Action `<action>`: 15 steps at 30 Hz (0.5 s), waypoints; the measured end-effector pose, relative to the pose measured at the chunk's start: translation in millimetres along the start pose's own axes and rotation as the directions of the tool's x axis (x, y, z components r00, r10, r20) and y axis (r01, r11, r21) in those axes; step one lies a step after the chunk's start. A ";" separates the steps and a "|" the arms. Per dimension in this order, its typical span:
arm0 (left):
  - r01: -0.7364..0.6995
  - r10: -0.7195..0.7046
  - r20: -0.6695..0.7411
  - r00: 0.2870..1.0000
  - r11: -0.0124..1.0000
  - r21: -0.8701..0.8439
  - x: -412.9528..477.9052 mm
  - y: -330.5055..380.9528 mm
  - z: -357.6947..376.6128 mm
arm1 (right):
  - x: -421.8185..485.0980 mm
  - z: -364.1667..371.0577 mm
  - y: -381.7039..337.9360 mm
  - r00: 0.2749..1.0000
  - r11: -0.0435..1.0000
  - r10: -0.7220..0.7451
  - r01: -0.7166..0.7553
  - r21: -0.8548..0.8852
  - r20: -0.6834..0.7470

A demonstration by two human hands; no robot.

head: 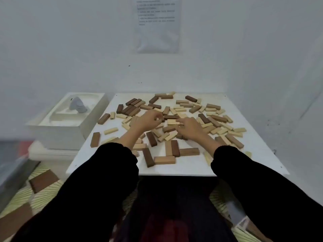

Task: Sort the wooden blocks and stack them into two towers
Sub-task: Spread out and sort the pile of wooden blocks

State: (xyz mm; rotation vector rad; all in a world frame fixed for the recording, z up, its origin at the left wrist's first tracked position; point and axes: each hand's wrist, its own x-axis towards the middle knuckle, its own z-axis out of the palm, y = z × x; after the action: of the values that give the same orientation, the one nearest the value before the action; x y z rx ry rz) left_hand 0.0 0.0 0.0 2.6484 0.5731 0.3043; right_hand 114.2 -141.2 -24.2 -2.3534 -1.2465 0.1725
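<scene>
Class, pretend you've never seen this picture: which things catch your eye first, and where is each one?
A jumble of pale and dark wooden blocks covers the white tabletop. At its centre, the left hand and right hand reach in from black sleeves. Left of the table sits a white box holding a grey object.

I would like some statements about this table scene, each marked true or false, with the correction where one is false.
1. The wooden blocks lie scattered on the white table; no tower stands yet. True.
2. All the blocks are one colour. False: some are pale, some dark brown.
3. The left hand and the right hand are both over the middle of the pile. True.
4. The white box stands to the right of the table. False: it stands to its left.
</scene>
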 end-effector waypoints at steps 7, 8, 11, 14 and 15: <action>0.155 -0.164 0.074 0.984 0.981 0.114 -42.2 -13.9 40.0 | -46.0 41.6 -0.5 0.998 0.986 0.059 -0.054 -0.155 0.025; 0.164 -0.174 0.071 0.982 0.978 0.131 -48.0 -13.3 42.0 | -51.9 42.1 -1.7 0.999 0.983 0.054 -0.053 -0.176 0.004; 0.192 -0.217 0.100 0.971 0.958 0.215 -65.5 -11.7 49.1 | -65.0 47.3 -3.2 0.998 0.974 0.054 -0.055 -0.219 -0.009; 0.189 -0.236 0.123 0.964 0.933 0.307 -75.2 -12.0 57.9 | -70.1 51.3 -1.2 0.998 0.964 0.063 -0.058 -0.258 0.011; 0.187 -0.230 0.103 0.968 0.929 0.321 -76.9 -11.0 60.1 | -70.7 52.4 -1.3 0.998 0.962 0.061 -0.057 -0.266 0.005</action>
State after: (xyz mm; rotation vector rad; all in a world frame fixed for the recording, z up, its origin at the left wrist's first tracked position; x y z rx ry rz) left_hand -54.8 -45.2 -67.8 2.8392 0.9138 -0.0397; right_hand 55.4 -179.7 -77.2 -2.6228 -1.2747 0.0411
